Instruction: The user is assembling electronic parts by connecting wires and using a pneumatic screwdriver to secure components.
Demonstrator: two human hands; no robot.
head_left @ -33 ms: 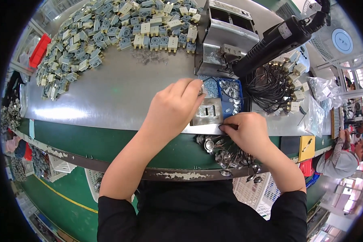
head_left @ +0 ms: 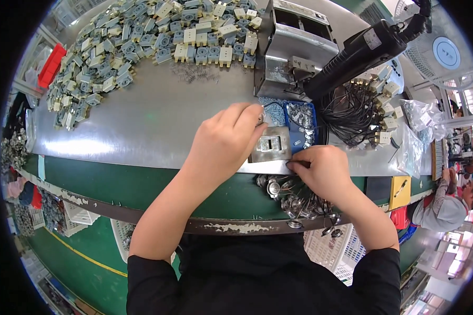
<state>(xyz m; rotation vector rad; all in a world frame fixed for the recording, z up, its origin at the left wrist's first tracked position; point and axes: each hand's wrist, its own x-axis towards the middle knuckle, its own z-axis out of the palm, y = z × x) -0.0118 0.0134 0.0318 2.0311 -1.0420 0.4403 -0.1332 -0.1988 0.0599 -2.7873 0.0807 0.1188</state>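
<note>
My left hand (head_left: 223,144) lies on the steel table (head_left: 157,126), its fingertips curled onto the upper left corner of a small grey metal fixture block (head_left: 272,144). My right hand (head_left: 320,170) is just below and right of the block, thumb and forefinger pinched on a small dark part at the block's lower right edge. What the part is cannot be made out. A blue tray (head_left: 299,123) of small shiny metal pieces sits right behind the block. Round metal parts with thin wires (head_left: 294,202) lie heaped under my right wrist.
Several beige and blue-grey plastic components (head_left: 142,42) are spread across the far left of the table. A metal machine (head_left: 291,47) and a hanging black power screwdriver (head_left: 362,50) stand behind the tray. A tangle of black wires (head_left: 352,113) is at right. Another person (head_left: 452,202) sits far right.
</note>
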